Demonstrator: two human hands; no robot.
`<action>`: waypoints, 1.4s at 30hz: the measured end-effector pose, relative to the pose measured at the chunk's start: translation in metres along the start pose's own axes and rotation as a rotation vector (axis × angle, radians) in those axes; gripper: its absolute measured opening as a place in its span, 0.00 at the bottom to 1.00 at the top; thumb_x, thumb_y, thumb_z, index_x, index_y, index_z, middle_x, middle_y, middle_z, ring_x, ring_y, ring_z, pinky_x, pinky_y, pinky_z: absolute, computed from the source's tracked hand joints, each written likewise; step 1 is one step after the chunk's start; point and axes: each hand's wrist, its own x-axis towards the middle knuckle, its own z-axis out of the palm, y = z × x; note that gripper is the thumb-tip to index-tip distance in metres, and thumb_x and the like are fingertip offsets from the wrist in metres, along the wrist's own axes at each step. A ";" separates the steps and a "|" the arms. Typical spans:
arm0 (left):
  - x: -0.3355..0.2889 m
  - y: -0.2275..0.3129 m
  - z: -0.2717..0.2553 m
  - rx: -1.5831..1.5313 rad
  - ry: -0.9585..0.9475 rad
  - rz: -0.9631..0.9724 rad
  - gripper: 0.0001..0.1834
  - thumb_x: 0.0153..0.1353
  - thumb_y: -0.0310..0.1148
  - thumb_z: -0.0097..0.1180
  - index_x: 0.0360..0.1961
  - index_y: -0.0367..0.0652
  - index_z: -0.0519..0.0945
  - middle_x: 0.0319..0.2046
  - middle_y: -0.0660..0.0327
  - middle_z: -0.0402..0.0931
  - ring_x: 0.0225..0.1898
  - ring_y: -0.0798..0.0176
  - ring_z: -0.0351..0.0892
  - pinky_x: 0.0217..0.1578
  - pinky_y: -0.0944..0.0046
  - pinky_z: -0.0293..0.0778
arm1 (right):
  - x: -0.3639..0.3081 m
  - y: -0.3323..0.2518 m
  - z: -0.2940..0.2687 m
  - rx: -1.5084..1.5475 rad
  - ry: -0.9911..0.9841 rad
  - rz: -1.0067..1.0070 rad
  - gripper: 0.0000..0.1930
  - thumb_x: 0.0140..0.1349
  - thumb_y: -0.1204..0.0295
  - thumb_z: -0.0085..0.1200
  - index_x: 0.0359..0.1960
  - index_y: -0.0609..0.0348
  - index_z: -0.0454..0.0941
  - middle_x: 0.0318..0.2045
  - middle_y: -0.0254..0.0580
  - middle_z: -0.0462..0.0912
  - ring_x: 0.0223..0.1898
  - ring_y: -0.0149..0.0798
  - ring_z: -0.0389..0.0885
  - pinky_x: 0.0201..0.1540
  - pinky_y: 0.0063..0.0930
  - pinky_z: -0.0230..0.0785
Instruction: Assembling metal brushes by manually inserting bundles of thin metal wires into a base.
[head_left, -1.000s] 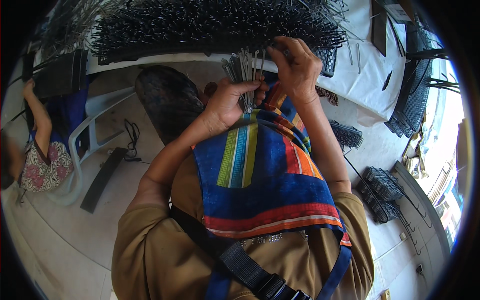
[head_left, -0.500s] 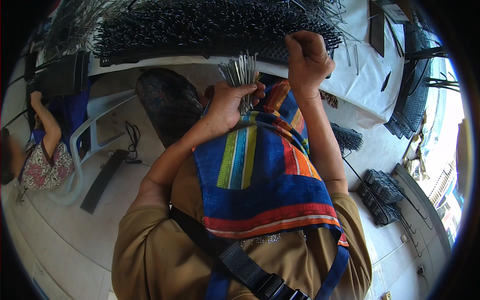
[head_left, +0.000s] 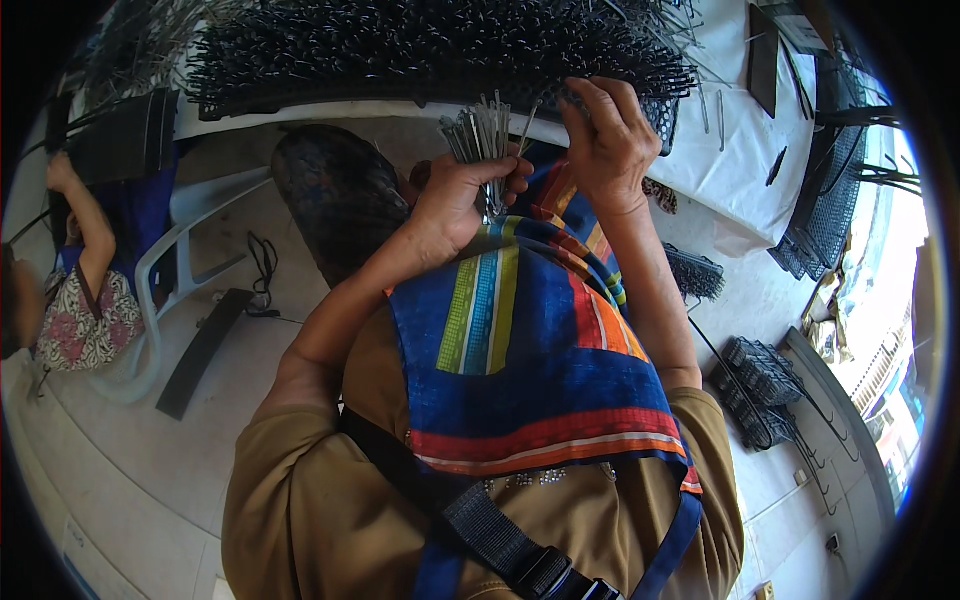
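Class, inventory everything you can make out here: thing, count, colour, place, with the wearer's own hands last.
Thin metal pieces: one bundle, silver-grey, in the left hand
Dark pieces: too many to count, black, on the table
Table: one, white-covered, ahead
Chair: one, pale, left
Other person: one, patterned top, far left
Flat strip: one, black, left floor
Wire racks: several, dark, right floor
Apron: one, multicoloured, worn
Shirt: one, brown, worn
Left hand: one, bare, around the bundle
Right hand: one, bare, right of the bundle

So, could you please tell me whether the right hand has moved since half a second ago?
Yes: the right hand has shifted left and slightly toward the body, judged against the black mesh tray.
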 end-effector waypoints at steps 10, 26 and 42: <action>-0.014 0.006 -0.013 -0.129 0.042 0.079 0.10 0.59 0.24 0.55 0.43 0.39 0.78 0.34 0.59 0.80 0.34 0.64 0.79 0.33 0.65 0.73 | -0.006 -0.026 0.015 1.099 -0.093 0.884 0.05 0.54 0.85 0.58 0.31 0.64 0.77 0.21 0.34 0.80 0.15 0.20 0.69 0.16 0.15 0.57; -0.018 0.015 -0.021 -0.097 0.114 0.152 0.08 0.59 0.22 0.52 0.40 0.38 0.77 0.33 0.56 0.81 0.33 0.63 0.80 0.34 0.66 0.72 | 0.035 -0.043 0.056 0.044 -0.119 -0.162 0.08 0.50 0.73 0.63 0.33 0.49 0.83 0.27 0.36 0.80 0.24 0.35 0.80 0.25 0.24 0.71; -0.015 0.017 -0.018 -0.081 0.093 0.200 0.10 0.59 0.23 0.54 0.43 0.38 0.78 0.34 0.57 0.80 0.34 0.64 0.79 0.33 0.64 0.73 | 0.012 -0.036 0.037 0.834 -0.086 0.666 0.06 0.52 0.83 0.60 0.32 0.63 0.79 0.23 0.32 0.81 0.21 0.20 0.74 0.22 0.15 0.66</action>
